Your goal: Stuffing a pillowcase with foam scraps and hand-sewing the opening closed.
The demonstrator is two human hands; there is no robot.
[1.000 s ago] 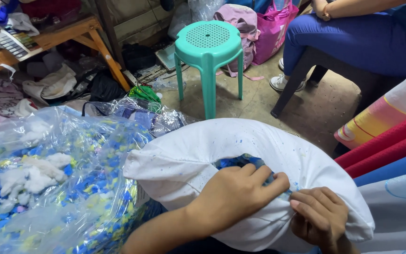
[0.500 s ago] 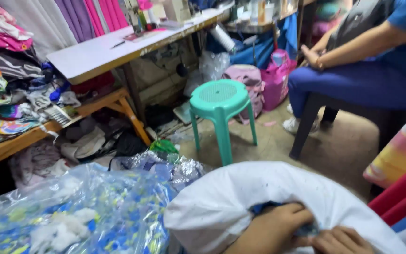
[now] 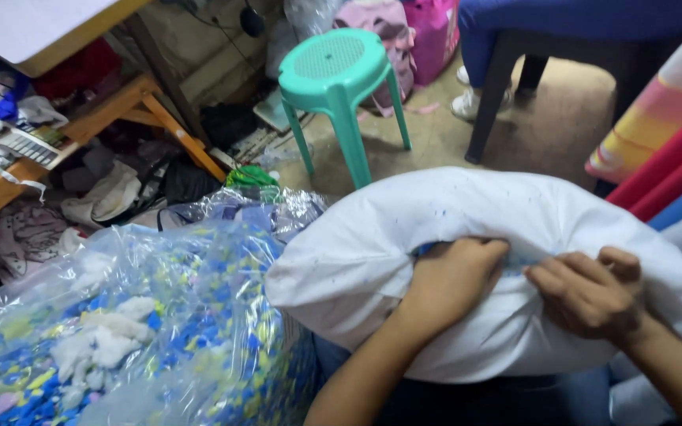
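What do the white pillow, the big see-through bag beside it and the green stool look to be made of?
White pillow: woven cloth, matte; it creases softly where the left hand and right hand pinch it. Bag: thin clear plastic film, glossy and crinkled, with blue, yellow and white scraps showing through, probably foam or fabric. Green stool: moulded plastic, smooth, with a perforated seat.

Bare concrete floor (image 3: 428,146) — green plastic stool (image 3: 339,83), cluttered wooden shelf (image 3: 80,130), dark chair legs (image 3: 495,95) behind.

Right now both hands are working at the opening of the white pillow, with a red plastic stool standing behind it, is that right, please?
Not quite: the plastic stool is green, not red, as the head view shows. Both the left hand and right hand are at the white pillow opening.
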